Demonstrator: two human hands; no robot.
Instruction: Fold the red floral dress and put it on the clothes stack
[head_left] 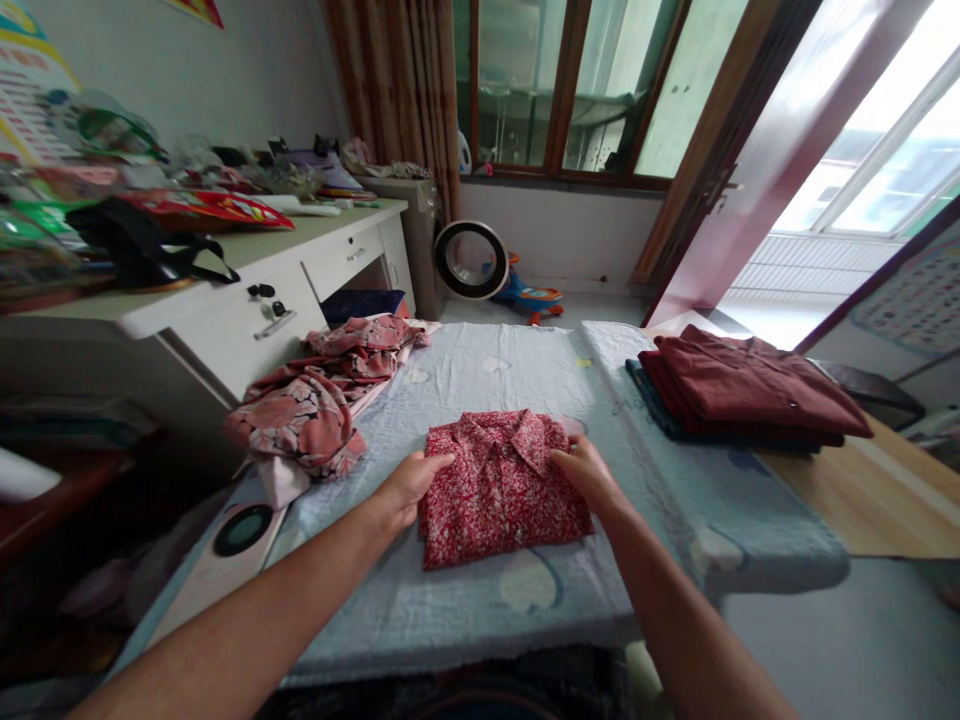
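A folded red shirt [502,490] with a small white floral print lies in front of me, its collar facing away. My left hand [414,484] grips its left edge, thumb on top and fingers hidden beneath. At the opposite edge, my right hand [585,472] holds the shirt the same way. Under it spreads a pale blue cloth [480,370] with heart shapes. To the left sits a crumpled pink and black patterned garment [300,420]. A stack of folded dark red and teal clothes [750,385] rests on the right.
A white desk [277,310] heaped with bags and odds and ends stands at left. Beyond the table are a round-headed appliance [471,260] and a blue and orange ride-on toy [529,295]. An open door [757,150] is at right, beside a wooden board [877,490].
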